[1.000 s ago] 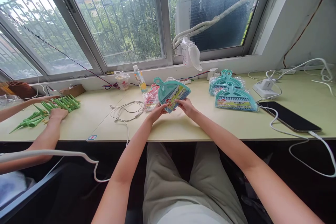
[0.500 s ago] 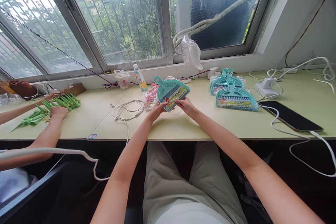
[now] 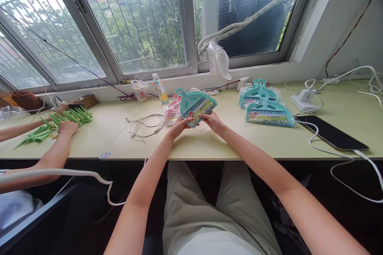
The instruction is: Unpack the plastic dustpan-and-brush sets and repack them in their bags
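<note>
A teal dustpan set [image 3: 194,102] with a printed label is held tilted above the table, its handle pointing to the upper left. My left hand [image 3: 179,126] grips its lower left corner. On its lower right edge my right hand [image 3: 213,121] is closed, fingers at the label. Behind the held set, a pink wrapped set [image 3: 172,109] lies on the table, partly covered from view. More teal sets in clear wrap [image 3: 269,113] lie to the right, one overlapping another.
Left, another person's hand [image 3: 67,127] rests on green pointed items [image 3: 76,115]. A coiled cable [image 3: 146,124], a bottle [image 3: 160,89] and a small plastic bag [image 3: 139,89] are on the table [image 3: 119,143]. At right lie a phone [image 3: 333,132] and a white power adapter [image 3: 303,100].
At the left, a dark object now shows by the other person's far hand. My hands and the held dustpan set have hardly moved.
</note>
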The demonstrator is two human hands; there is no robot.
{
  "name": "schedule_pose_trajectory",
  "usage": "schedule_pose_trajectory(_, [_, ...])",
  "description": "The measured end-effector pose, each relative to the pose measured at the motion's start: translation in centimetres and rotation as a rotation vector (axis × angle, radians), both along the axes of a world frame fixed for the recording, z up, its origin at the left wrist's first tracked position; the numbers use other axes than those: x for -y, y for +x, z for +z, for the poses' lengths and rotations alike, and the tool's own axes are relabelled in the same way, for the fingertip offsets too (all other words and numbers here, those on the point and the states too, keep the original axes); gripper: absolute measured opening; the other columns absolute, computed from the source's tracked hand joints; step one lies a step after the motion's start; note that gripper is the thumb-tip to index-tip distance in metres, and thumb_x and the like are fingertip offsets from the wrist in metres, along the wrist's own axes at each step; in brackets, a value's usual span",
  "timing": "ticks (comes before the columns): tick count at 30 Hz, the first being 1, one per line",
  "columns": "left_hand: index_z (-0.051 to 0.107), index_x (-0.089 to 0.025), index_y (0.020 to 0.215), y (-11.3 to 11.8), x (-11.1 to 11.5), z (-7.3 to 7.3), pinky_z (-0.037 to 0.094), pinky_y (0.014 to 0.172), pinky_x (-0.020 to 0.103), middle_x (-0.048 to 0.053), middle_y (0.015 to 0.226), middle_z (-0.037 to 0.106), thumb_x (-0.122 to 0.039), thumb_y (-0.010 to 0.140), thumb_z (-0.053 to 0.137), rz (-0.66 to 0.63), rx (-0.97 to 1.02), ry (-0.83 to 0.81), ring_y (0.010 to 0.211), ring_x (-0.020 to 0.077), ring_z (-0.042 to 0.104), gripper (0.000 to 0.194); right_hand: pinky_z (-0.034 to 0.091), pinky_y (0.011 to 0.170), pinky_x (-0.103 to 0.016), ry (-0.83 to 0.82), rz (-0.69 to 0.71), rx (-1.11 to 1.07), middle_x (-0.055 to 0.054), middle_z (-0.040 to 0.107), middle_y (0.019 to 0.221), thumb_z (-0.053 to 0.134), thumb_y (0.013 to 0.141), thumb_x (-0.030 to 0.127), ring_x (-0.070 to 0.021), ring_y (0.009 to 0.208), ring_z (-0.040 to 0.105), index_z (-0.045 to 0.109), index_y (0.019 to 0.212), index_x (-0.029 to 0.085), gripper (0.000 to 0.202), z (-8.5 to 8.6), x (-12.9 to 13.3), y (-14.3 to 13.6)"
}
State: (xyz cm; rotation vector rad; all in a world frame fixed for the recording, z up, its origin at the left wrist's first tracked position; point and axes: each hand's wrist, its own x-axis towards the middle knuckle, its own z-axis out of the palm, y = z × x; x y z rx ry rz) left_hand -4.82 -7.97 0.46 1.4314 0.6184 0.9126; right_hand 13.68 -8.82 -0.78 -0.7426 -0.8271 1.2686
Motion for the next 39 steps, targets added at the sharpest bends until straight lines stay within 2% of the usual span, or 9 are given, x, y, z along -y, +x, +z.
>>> schedule_pose_trajectory(14, [0.057,-0.016,0.126,-0.4,-0.4,-0.1,0.058,0.088,0.048,0.016,0.118,0.07,-0.029,0.077,0.076,-0.02,-0.011,-0.038,0.085,0.027,0.074,0.054,0.059,0.093,-0.038,0.019,-0.005,0.047,-0.006,0.076,0.098,0.085,0.06,0.011,-0.0233,0.096,0.071,0.07,0.09,0.016,0.035,0.2,0.2,0.2])
schedule_pose_trajectory(18, [0.058,-0.014,0.123,-0.5,-0.5,0.2,0.059,0.087,0.049,0.015,0.112,0.072,-0.025,0.074,0.076,0.036,0.041,-0.051,0.086,0.0273,0.074,0.053,0.062,0.082,-0.04,0.056,-0.018,0.138,-0.008,0.076,0.089,0.084,0.072,0.03,-0.0233,0.084,0.073,0.069,0.089,0.015,0.027,1.1,0.3,0.6])
schedule_pose_trajectory(22, [0.063,-0.012,0.112,-0.8,-1.2,0.3,0.06,0.087,0.049,0.013,0.107,0.073,-0.02,0.073,0.072,0.133,0.14,-0.091,0.093,0.028,0.072,0.041,0.062,0.074,-0.041,0.11,-0.251,0.308,-0.008,0.071,0.069,0.064,0.089,0.045,-0.0228,0.069,0.072,0.067,0.078,0.016,0.031,1.4,0.2,1.5])
schedule_pose_trajectory(26, [0.065,-0.011,0.104,-1.5,-2.0,0.4,0.061,0.085,0.048,0.012,0.099,0.074,-0.016,0.071,0.067,0.235,0.229,-0.166,0.09,0.0266,0.071,0.034,0.053,0.098,-0.047,0.254,-0.643,0.665,-0.011,0.072,0.11,0.046,0.094,0.023,-0.0264,0.107,0.067,0.069,0.107,0.02,0.026,1.2,0.5,2.8])
schedule_pose_trajectory(28, [0.065,-0.01,0.1,-2.0,-2.3,0.4,0.061,0.083,0.045,0.011,0.094,0.074,-0.014,0.07,0.065,0.26,0.274,-0.207,0.085,0.0243,0.071,0.03,0.042,0.109,-0.051,0.318,-0.765,0.882,-0.011,0.056,0.14,0.045,0.088,0.012,-0.0289,0.131,0.051,0.06,0.128,0.023,0.044,1.1,0.8,3.2])
schedule_pose_trajectory(30, [0.065,-0.011,0.098,-2.3,-2.5,0.4,0.062,0.08,0.042,0.009,0.093,0.074,-0.012,0.069,0.064,0.258,0.314,-0.228,0.082,0.0225,0.07,0.03,0.034,0.115,-0.053,0.408,-0.753,1.06,-0.008,0.041,0.154,0.048,0.084,0.008,-0.0295,0.144,0.034,0.051,0.14,0.026,0.059,1.2,1.1,3.2])
schedule_pose_trajectory(32, [0.065,-0.012,0.099,-2.5,-2.5,0.4,0.062,0.073,0.038,0.008,0.092,0.074,-0.011,0.067,0.063,0.242,0.325,-0.234,0.079,0.0217,0.07,0.031,0.028,0.118,-0.052,0.513,-0.681,1.162,-0.006,0.037,0.157,0.052,0.085,0.01,-0.0286,0.147,0.028,0.045,0.145,0.028,0.063,1.3,1.2,2.9])
schedule_pose_trajectory(36, [0.067,-0.011,0.095,-2.5,-2.7,0.1,0.059,0.062,0.033,0.01,0.085,0.074,-0.011,0.065,0.062,0.215,0.243,-0.271,0.072,0.0216,0.069,0.03,0.031,0.117,-0.049,0.589,-0.636,1.136,-0.007,0.05,0.147,0.052,0.091,0.018,-0.027,0.138,0.041,0.039,0.15,0.028,0.061,1.3,1.0,2.6])
schedule_pose_trajectory(39, [0.066,-0.013,0.088,-2.6,-3.0,-0.2,0.056,0.057,0.03,0.007,0.073,0.07,-0.01,0.064,0.06,0.212,0.178,-0.28,0.064,0.0187,0.066,0.025,0.041,0.11,-0.048,0.573,-0.633,1.083,-0.005,0.058,0.139,0.053,0.091,0.018,-0.0276,0.13,0.048,0.048,0.145,0.03,0.056,1.3,0.8,3.2])
